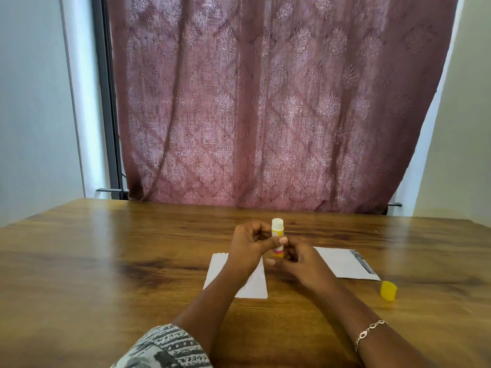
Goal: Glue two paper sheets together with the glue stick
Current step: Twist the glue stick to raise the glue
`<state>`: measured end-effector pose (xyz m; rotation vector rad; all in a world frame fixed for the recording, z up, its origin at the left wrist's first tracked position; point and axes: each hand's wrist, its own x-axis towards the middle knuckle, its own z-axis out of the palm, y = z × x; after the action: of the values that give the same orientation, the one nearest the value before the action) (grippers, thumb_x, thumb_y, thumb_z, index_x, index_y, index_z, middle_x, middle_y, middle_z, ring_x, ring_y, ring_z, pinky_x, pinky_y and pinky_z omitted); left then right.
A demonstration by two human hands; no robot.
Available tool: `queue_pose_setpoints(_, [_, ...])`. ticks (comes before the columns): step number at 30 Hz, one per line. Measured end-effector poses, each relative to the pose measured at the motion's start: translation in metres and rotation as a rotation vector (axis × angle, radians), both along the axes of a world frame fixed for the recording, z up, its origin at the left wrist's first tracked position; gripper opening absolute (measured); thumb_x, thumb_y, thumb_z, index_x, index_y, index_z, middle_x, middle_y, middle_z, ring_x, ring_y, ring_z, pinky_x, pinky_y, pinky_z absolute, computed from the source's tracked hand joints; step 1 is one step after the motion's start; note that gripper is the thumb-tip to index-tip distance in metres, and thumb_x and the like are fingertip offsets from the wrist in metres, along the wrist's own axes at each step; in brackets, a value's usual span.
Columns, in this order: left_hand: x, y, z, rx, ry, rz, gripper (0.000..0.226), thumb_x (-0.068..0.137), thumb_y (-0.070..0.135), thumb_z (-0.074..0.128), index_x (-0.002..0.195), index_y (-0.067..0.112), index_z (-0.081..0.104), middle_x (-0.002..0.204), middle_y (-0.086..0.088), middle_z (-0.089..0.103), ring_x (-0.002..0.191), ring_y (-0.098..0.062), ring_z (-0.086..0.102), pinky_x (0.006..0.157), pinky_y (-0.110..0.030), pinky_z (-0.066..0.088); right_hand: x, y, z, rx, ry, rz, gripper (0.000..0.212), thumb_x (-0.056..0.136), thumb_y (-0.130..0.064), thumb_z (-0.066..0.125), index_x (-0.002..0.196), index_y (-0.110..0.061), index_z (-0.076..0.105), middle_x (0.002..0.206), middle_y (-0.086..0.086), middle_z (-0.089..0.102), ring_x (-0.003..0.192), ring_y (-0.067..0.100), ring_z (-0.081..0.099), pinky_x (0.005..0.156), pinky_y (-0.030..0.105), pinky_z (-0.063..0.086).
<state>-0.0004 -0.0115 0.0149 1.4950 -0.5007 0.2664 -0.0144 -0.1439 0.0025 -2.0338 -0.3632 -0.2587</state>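
The glue stick (277, 229) stands upright above the table, uncapped, its white glue end on top. My left hand (249, 245) grips its middle, thumb across the label. Lower down, the fingers of my right hand (297, 261) curl round its yellow base. Its yellow cap (388, 290) lies on the table to the right. One white paper sheet (255, 285) lies flat under my left wrist. A second sheet (345, 262), with a dark printed strip on its right edge, lies to the right of my hands.
A wooden table (106, 261) fills the lower half of the view. A maroon patterned curtain (265, 102) hangs behind its far edge, with walls on both sides.
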Motion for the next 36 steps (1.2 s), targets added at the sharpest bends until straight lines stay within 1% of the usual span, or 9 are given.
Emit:
queue_pose_setpoints(4, [0.0011, 0.0006, -0.0012, 0.019, -0.023, -0.011, 0.008, 0.073, 0.006, 0.071, 0.08, 0.009, 0.067, 0.077, -0.008, 0.068, 0.072, -0.013, 0.064, 0.07, -0.023, 0.053, 0.001, 0.001, 0.0002, -0.023, 0.01, -0.041, 0.032, 0.079, -0.027, 0.067, 0.106, -0.017, 0.054, 0.105, 0.007, 0.065, 0.098, 0.025, 0.06, 0.082, 0.032, 0.05])
queue_pose_setpoints(7, [0.0031, 0.0032, -0.0014, 0.044, -0.036, -0.042, 0.012, 0.079, 0.008, 0.066, 0.09, 0.01, 0.069, 0.085, -0.006, 0.07, 0.079, -0.013, 0.066, 0.077, -0.024, 0.053, -0.0003, 0.0002, 0.0017, 0.018, 0.001, 0.034, 0.019, 0.082, -0.021, 0.063, 0.1, -0.025, 0.057, 0.106, 0.0, 0.067, 0.1, 0.017, 0.061, 0.081, 0.023, 0.047])
queue_pose_setpoints(10, [0.004, 0.0043, -0.0018, 0.057, -0.041, -0.052, 0.014, 0.081, 0.008, 0.062, 0.094, 0.01, 0.068, 0.087, -0.003, 0.07, 0.078, -0.007, 0.067, 0.076, -0.019, 0.054, -0.0015, -0.0015, 0.0037, 0.088, 0.043, 0.095, 0.019, 0.085, -0.016, 0.059, 0.099, -0.029, 0.058, 0.103, -0.005, 0.068, 0.098, 0.011, 0.063, 0.081, 0.019, 0.047])
queue_pose_setpoints(16, [0.0031, 0.0045, -0.0006, 0.001, -0.05, -0.052, 0.012, 0.079, 0.006, 0.064, 0.091, 0.008, 0.068, 0.082, -0.002, 0.07, 0.074, -0.004, 0.066, 0.07, -0.016, 0.054, 0.0024, -0.0028, 0.0005, 0.09, 0.058, 0.048, 0.032, 0.073, -0.029, 0.073, 0.101, -0.026, 0.058, 0.105, 0.003, 0.067, 0.099, 0.021, 0.062, 0.09, 0.036, 0.052])
queue_pose_setpoints(20, [0.0036, 0.0028, -0.0016, -0.001, -0.05, -0.083, 0.012, 0.08, 0.007, 0.064, 0.09, 0.009, 0.069, 0.078, 0.003, 0.072, 0.074, -0.007, 0.068, 0.072, -0.019, 0.055, 0.0029, -0.0014, 0.0007, 0.079, 0.031, -0.005, 0.028, 0.074, -0.024, 0.072, 0.099, -0.021, 0.059, 0.101, 0.004, 0.068, 0.095, 0.021, 0.063, 0.087, 0.035, 0.051])
queue_pose_setpoints(23, [0.0042, 0.0037, -0.0006, -0.001, -0.044, -0.116, 0.013, 0.082, 0.005, 0.061, 0.092, 0.008, 0.069, 0.077, 0.005, 0.072, 0.075, -0.007, 0.067, 0.074, -0.019, 0.055, 0.0005, -0.0023, 0.0042, 0.151, 0.042, 0.069, 0.019, 0.078, -0.016, 0.068, 0.095, -0.022, 0.063, 0.097, 0.002, 0.07, 0.096, 0.019, 0.064, 0.091, 0.037, 0.05])
queue_pose_setpoints(28, [0.0054, 0.0052, -0.0009, -0.004, -0.037, -0.096, 0.012, 0.083, 0.005, 0.061, 0.092, 0.007, 0.068, 0.08, -0.001, 0.071, 0.076, -0.009, 0.066, 0.073, -0.02, 0.055, -0.0042, -0.0028, 0.0066, 0.201, 0.081, 0.155, 0.016, 0.085, -0.012, 0.059, 0.099, -0.016, 0.064, 0.086, -0.002, 0.071, 0.082, 0.008, 0.067, 0.072, 0.016, 0.05])
queue_pose_setpoints(32, [0.0047, 0.0052, 0.0015, -0.036, -0.033, -0.051, 0.01, 0.079, 0.006, 0.065, 0.085, 0.014, 0.067, 0.08, -0.001, 0.069, 0.073, -0.006, 0.065, 0.072, -0.018, 0.054, -0.0014, 0.0008, 0.0028, 0.142, 0.046, 0.066, 0.022, 0.075, -0.024, 0.071, 0.094, -0.027, 0.06, 0.1, 0.004, 0.069, 0.095, 0.02, 0.063, 0.087, 0.034, 0.051])
queue_pose_setpoints(36, [0.0035, 0.0048, 0.0017, -0.033, -0.039, -0.077, 0.01, 0.078, 0.006, 0.065, 0.085, 0.012, 0.069, 0.079, -0.001, 0.07, 0.072, -0.006, 0.066, 0.071, -0.017, 0.054, -0.0015, 0.0024, 0.0035, 0.139, -0.015, 0.03, 0.02, 0.077, -0.021, 0.069, 0.089, -0.029, 0.057, 0.098, 0.003, 0.068, 0.093, 0.018, 0.063, 0.083, 0.03, 0.05])
